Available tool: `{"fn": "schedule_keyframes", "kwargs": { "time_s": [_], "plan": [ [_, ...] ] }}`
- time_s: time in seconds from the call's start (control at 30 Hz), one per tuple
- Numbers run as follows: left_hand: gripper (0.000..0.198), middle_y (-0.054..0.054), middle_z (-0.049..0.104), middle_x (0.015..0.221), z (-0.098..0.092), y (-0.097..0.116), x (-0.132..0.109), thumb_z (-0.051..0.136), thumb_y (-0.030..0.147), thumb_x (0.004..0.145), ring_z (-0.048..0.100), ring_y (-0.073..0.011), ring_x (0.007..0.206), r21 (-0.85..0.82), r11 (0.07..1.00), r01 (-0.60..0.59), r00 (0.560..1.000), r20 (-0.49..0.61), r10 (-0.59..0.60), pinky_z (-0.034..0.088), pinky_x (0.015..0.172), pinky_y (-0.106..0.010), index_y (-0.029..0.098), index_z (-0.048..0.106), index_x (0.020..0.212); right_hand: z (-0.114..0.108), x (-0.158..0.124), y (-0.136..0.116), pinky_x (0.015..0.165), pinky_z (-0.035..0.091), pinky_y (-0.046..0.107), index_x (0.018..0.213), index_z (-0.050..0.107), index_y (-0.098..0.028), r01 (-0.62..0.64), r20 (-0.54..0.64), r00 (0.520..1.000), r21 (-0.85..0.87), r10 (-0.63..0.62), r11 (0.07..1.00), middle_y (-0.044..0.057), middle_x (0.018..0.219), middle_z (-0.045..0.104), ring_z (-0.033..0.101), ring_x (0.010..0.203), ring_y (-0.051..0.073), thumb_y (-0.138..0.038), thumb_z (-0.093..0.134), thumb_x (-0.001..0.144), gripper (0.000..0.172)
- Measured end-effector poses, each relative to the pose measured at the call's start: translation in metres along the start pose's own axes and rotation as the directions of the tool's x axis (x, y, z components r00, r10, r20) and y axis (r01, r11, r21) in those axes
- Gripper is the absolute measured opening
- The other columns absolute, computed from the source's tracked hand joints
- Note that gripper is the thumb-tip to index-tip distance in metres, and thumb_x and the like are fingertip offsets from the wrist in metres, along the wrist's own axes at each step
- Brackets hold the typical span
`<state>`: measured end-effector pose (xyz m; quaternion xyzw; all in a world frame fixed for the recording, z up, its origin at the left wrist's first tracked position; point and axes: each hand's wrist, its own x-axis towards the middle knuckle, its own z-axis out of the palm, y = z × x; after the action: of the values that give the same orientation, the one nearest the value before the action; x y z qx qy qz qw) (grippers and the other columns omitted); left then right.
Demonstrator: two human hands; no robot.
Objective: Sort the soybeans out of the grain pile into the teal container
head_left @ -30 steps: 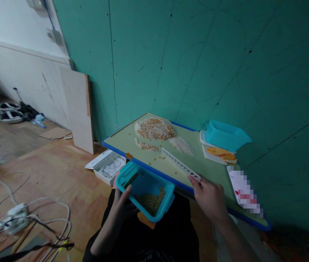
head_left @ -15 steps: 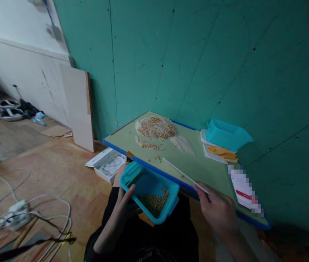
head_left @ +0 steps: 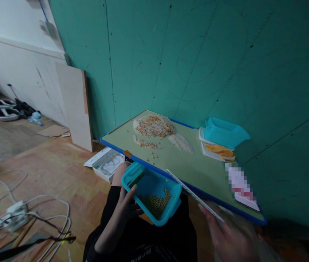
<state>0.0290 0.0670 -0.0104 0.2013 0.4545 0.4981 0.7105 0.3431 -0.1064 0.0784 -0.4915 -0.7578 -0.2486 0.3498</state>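
My left hand [head_left: 126, 203] grips the near left rim of a turquoise plastic container [head_left: 143, 183], tilted below the board's front edge. Round tan beans [head_left: 156, 203] lie gathered in its lower part. In my right hand [head_left: 229, 234], slightly blurred, is a long thin white strip [head_left: 195, 196]; its far tip is at the board's front edge, just above the container. On the pale green board [head_left: 195, 167] rests a heap of beans mixed with white grains [head_left: 154, 126], with a smaller row [head_left: 147, 144] in front. A few loose beans [head_left: 152, 157] lie near the edge.
A second turquoise container [head_left: 225, 133] stands at the board's right beside a white lid [head_left: 211, 153] and an orange cloth [head_left: 220, 149]. A pixelated phone-like object [head_left: 242, 187] lies nearer. The green wall [head_left: 149, 72] rises behind. A white box [head_left: 108, 163], cables and a power strip [head_left: 15, 214] occupy the floor.
My right hand and the white strip have moved right and toward me, off the board's surface to its front edge. Several loose beans have shifted slightly. My left hand keeps the container.
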Motion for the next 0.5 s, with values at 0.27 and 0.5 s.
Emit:
{"fn": "schedule_keyframes", "kwargs": {
  "time_s": [0.27, 0.5],
  "plan": [
    [0.103, -0.016, 0.056, 0.159, -0.024, -0.044, -0.067, 0.081, 0.061, 0.085, 0.073, -0.0444, 0.123, 0.015, 0.999, 0.052, 0.995, -0.085, -0.050, 0.065, 0.093, -0.059, 0.048, 0.021, 0.168, 0.039, 0.049, 0.009, 0.060, 0.056, 0.024, 0.087, 0.085, -0.020, -0.103, 0.063, 0.992, -0.055, 0.106, 0.993, 0.009, 0.076, 0.083, 0.079, 0.061, 0.020, -0.039, 0.042, 0.114, 0.054],
    [0.092, -0.016, 0.064, 0.147, -0.047, -0.031, -0.054, 0.079, 0.064, 0.086, 0.078, -0.0383, 0.113, 0.006, 0.998, 0.064, 0.993, -0.100, -0.063, 0.064, 0.096, -0.059, 0.046, 0.031, 0.162, 0.068, 0.069, 0.026, 0.051, 0.051, 0.027, 0.082, 0.083, -0.020, -0.153, 0.140, 0.979, 0.015, 0.150, 0.988, 0.010, 0.073, 0.082, 0.078, 0.056, 0.023, -0.041, 0.050, 0.110, 0.049]
  ]
}}
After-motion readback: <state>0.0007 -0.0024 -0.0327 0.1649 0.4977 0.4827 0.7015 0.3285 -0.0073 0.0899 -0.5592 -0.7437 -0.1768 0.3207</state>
